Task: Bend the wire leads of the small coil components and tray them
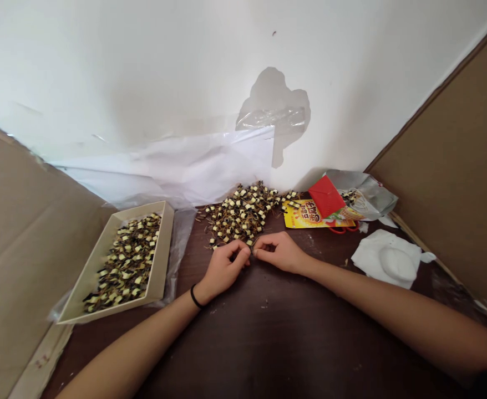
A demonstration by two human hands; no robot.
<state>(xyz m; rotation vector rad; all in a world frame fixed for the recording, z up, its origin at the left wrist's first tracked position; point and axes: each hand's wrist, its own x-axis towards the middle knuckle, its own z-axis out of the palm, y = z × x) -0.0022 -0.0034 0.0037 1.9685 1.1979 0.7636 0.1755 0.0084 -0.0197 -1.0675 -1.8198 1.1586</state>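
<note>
At our desk (268,332), we pinch a small part (250,250) between the nearly closed fingers (242,256) of our left hand (226,269) and right hand (283,252), beside a loose heap (243,213) that looks left to handle, while a well-filled box (160,266) at left suggests much is done.

Glossy pouch (374,191), matt cardboard panel (455,144)
</note>
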